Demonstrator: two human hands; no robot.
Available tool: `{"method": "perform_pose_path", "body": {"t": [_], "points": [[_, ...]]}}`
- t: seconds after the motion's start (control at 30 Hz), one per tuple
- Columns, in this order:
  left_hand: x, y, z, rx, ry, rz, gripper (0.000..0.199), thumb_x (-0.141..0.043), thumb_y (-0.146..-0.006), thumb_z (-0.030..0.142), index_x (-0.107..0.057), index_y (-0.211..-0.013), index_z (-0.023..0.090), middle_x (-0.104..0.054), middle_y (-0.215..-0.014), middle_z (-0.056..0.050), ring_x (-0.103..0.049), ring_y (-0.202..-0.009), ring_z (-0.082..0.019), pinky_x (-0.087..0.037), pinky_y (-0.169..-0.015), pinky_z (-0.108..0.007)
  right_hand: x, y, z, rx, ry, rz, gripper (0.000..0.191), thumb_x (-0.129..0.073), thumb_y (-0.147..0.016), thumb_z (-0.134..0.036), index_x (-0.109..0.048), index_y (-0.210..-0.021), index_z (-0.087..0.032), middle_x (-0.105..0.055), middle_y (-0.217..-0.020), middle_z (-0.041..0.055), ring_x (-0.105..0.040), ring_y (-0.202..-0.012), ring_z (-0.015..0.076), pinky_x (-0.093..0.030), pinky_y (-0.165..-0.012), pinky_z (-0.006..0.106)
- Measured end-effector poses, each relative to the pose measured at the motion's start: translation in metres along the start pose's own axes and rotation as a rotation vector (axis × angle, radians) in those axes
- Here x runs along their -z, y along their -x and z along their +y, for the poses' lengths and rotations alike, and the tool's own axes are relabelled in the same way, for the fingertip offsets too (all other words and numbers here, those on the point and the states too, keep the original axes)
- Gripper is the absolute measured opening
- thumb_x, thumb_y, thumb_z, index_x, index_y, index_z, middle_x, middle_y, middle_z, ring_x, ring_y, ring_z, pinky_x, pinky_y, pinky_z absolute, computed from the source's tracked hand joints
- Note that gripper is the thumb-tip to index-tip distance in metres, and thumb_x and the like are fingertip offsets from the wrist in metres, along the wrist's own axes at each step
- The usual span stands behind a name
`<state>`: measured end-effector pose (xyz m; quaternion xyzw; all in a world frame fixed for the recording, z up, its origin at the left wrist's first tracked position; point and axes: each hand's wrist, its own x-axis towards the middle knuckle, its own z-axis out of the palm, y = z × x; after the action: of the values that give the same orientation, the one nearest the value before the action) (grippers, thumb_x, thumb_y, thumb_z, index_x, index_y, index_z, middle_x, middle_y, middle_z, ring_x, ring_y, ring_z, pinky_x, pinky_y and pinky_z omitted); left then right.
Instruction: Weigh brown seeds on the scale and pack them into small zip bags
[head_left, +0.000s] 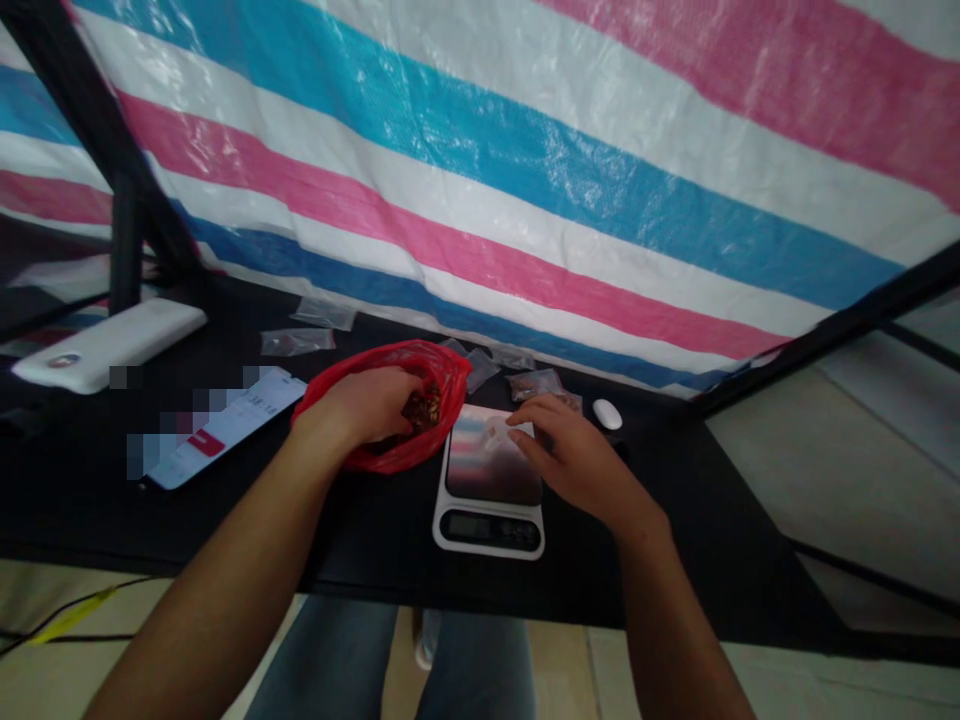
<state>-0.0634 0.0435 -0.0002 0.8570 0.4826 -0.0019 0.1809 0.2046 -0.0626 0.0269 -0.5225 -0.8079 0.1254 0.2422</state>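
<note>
My left hand (382,400) reaches into a red plastic bag (352,375) that stands open on the black table. Small brown-gold pieces (424,408), too small to name, lie inside it beside my fingertips, which are partly hidden among them. Right of the bag sits a white digital scale (488,545) with a shiny metal plate (480,475). Over the plate, my right hand (559,445) has its thumb and forefinger closed at the edge of a small clear plastic bag (495,435). That bag looks blurred against the reflections.
Several clear zip bags lie along the back, one (536,385) with brown contents. A white mouse-shaped object (607,414) is at the right. Leftward are a phone (225,430) and a white device (112,345). A striped sheet (480,200) hangs behind; black frame bars (825,330) flank the table.
</note>
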Motion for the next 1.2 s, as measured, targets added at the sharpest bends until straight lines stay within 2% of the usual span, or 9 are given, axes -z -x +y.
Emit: {"method": "perform_pose_path", "body": {"t": [0.07,0.2,0.33,0.4,0.5,0.7,0.87,1.03,1.2], "points": [[0.001,-0.001,0.0,-0.006,0.019,-0.001,0.036,-0.073,-0.079,0.018,-0.077,-0.115,0.023,-0.08,-0.116,-0.009,-0.074,-0.107,-0.029,-0.054,-0.093,-0.035,0.003,-0.007,0.005,0.014,-0.066,0.042,0.015,-0.059,-0.101,-0.023,-0.073,-0.105,-0.022,-0.073,-0.106,0.0066,-0.065,-0.087,0.0182,-0.048,-0.076,0.031],[0.005,-0.004,-0.003,-0.047,0.024,0.032,0.024,-0.069,-0.086,0.019,-0.081,-0.107,0.023,-0.082,-0.109,-0.007,-0.075,-0.104,-0.026,-0.052,-0.092,-0.031,0.003,-0.029,0.027,-0.035,-0.193,0.242,0.019,-0.064,-0.098,-0.034,-0.076,-0.103,-0.02,-0.074,-0.093,0.0052,-0.064,-0.076,0.017,-0.047,-0.067,0.029],[0.009,-0.005,-0.006,-0.118,0.006,0.059,0.023,-0.064,-0.092,0.022,-0.083,-0.106,0.025,-0.083,-0.106,-0.005,-0.076,-0.096,-0.022,-0.05,-0.086,-0.026,-0.02,-0.046,0.059,-0.107,-0.368,0.471,0.03,-0.068,-0.092,-0.048,-0.074,-0.086,-0.019,-0.07,-0.075,0.0029,-0.06,-0.067,0.0165,-0.046,-0.062,0.029],[0.012,-0.004,-0.005,-0.138,0.01,0.082,0.022,-0.063,-0.094,0.025,-0.083,-0.102,0.024,-0.083,-0.101,-0.004,-0.076,-0.09,-0.02,-0.049,-0.081,-0.025,-0.033,-0.048,0.069,-0.147,-0.41,0.605,0.041,-0.068,-0.089,-0.056,-0.068,-0.071,-0.019,-0.064,-0.064,0.0016,-0.055,-0.06,0.0159,-0.043,-0.057,0.028],[0.016,-0.001,0.0,-0.181,0.047,0.116,0.02,-0.064,-0.094,0.025,-0.083,-0.101,0.025,-0.083,-0.1,-0.003,-0.075,-0.089,-0.019,-0.048,-0.079,-0.025,-0.043,-0.043,0.073,-0.151,-0.421,0.691,0.052,-0.063,-0.091,-0.06,-0.057,-0.057,-0.021,-0.055,-0.055,0.0002,-0.05,-0.053,0.0144,-0.04,-0.055,0.029],[0.02,0.006,0.011,-0.228,0.057,0.129,0.019,-0.064,-0.095,0.025,-0.082,-0.102,0.024,-0.083,-0.105,-0.002,-0.075,-0.094,-0.02,-0.048,-0.083,-0.026,-0.042,-0.037,0.073,-0.125,-0.387,0.691,0.059,-0.053,-0.096,-0.062,-0.056,-0.054,-0.021,-0.053,-0.053,0.0005,-0.049,-0.051,0.0146,-0.04,-0.055,0.03],[0.026,0.006,0.023,-0.291,0.037,0.15,0.018,-0.065,-0.095,0.022,-0.081,-0.102,0.024,-0.082,-0.105,-0.002,-0.075,-0.096,-0.021,-0.049,-0.086,-0.027,-0.047,-0.036,0.077,-0.109,-0.297,0.628,0.055,-0.054,-0.097,-0.057,-0.063,-0.057,-0.02,-0.058,-0.053,0.0013,-0.053,-0.053,0.0154,-0.039,-0.055,0.03],[0.037,0.003,0.059,-0.407,0.005,0.137,0.018,-0.065,-0.093,0.015,-0.081,-0.097,0.022,-0.082,-0.1,-0.003,-0.075,-0.095,-0.021,-0.049,-0.084,-0.028,-0.049,-0.033,0.077,-0.1,-0.218,0.623,0.057,-0.052,-0.098,-0.058,-0.059,-0.055,-0.021,-0.055,-0.053,0.0006,-0.05,-0.052,0.0144,-0.037,-0.056,0.03],[0.038,-0.002,0.093,-0.375,-0.111,0.026,0.021,-0.062,-0.095,0.014,-0.082,-0.099,0.019,-0.081,-0.098,-0.01,-0.076,-0.098,-0.027,-0.051,-0.082,-0.031,-0.047,-0.032,0.077,-0.097,-0.218,0.632,0.058,-0.05,-0.099,-0.058,-0.055,-0.055,-0.022,-0.053,-0.053,0.0004,-0.048,-0.052,0.0141,-0.035,-0.055,0.03]]}}
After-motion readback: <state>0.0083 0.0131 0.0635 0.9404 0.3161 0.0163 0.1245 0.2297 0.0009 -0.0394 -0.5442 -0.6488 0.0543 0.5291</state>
